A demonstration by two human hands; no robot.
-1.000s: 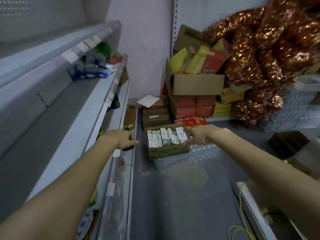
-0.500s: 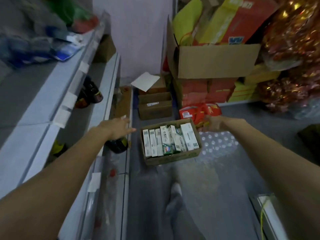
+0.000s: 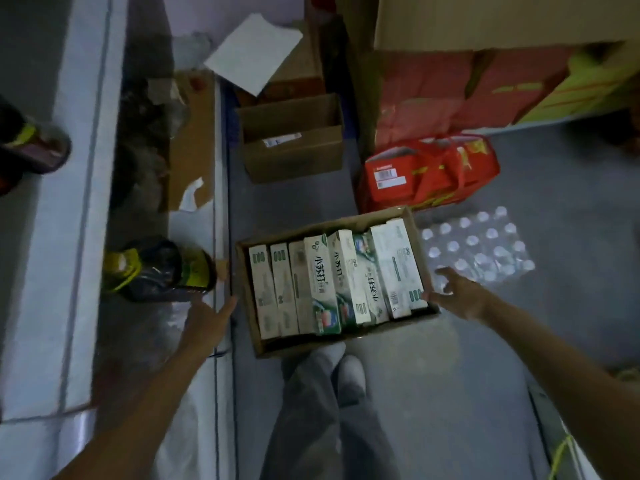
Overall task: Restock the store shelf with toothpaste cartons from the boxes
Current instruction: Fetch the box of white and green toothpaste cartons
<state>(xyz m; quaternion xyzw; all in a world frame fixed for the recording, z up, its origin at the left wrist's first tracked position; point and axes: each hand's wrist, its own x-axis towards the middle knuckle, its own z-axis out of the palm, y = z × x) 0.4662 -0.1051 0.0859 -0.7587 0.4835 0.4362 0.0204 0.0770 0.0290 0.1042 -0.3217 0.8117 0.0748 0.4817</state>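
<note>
Grey floor [image 3: 450, 393] carries an open cardboard box [image 3: 294, 345] beside the bottom shelf [image 3: 194, 220]. Toothpaste cartons [image 3: 322, 282] stand on edge inside it, and two read "小苏打". Left hand [image 3: 207, 320], fingers straight, hovers just beside the box's left wall. Right hand [image 3: 460, 296], fingers spread, has its thumb at the near right corner; contact cannot be told.

Top edge: big cardboard box [image 3: 485, 26] cut off, contents unseen | left edge: dark bottle [image 3: 34, 147] half out of view | toothpaste cartons [image 3: 332, 282]: small print too fine to read | shrink-wrapped bottle pack [image 3: 485, 251]: left part hidden behind the toothpaste box [image 3: 244, 289] | plastic-wrapped bottle [image 3: 162, 268]: label blurred | bottom right: yellow cord [image 3: 561, 455] cut off.
</note>
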